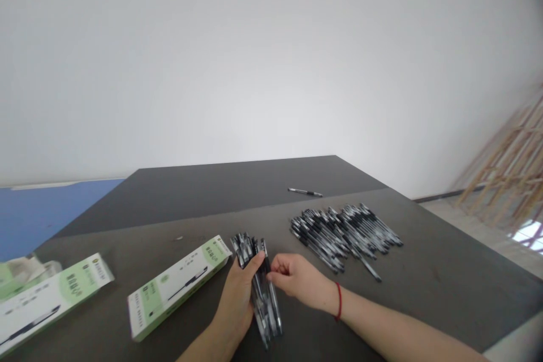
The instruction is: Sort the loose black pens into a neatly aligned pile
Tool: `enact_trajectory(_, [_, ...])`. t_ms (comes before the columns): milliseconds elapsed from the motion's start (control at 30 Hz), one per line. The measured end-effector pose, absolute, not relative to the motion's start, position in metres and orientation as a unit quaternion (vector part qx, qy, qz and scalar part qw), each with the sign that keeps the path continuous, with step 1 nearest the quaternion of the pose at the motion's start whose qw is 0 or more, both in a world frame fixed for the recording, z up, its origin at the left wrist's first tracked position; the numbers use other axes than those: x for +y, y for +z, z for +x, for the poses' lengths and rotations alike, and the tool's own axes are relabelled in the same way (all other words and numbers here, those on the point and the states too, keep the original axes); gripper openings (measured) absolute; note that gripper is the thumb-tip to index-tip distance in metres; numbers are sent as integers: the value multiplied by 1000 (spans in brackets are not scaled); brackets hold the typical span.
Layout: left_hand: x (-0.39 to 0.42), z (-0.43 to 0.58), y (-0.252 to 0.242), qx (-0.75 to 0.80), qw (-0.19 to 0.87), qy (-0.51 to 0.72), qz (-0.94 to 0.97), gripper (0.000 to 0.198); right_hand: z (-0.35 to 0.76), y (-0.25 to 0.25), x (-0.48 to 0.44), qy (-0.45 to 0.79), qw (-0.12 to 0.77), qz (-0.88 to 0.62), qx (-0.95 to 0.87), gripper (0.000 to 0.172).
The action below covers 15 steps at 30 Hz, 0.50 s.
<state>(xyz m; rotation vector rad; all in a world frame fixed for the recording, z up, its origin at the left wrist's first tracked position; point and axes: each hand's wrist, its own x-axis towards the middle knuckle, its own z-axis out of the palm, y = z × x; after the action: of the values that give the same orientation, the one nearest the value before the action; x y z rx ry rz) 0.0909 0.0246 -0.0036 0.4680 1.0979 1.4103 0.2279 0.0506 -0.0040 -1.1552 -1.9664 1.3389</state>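
Observation:
My left hand is wrapped round a bundle of black-capped clear pens, which it holds at a slant over the near middle of the dark table. My right hand is closed, its thumb and fingertips at the right edge of that bundle; whether it pinches one pen is too small to tell. To the right a large pile of similar pens lies on the table. A white and green pen box rests just left of my left hand.
Another white and green box lies at the far left, beside crumpled light packaging. One single pen lies farther back on the table. A wooden rack stands on the floor at the right.

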Motion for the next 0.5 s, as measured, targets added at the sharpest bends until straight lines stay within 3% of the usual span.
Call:
enact_trajectory(300, [30, 96, -2, 482, 550, 643, 226, 34, 221, 10, 37, 337, 250, -422, -803, 10])
enact_trajectory(500, [27, 108, 9, 493, 510, 638, 301, 32, 216, 7, 38, 415, 327, -359, -769, 32])
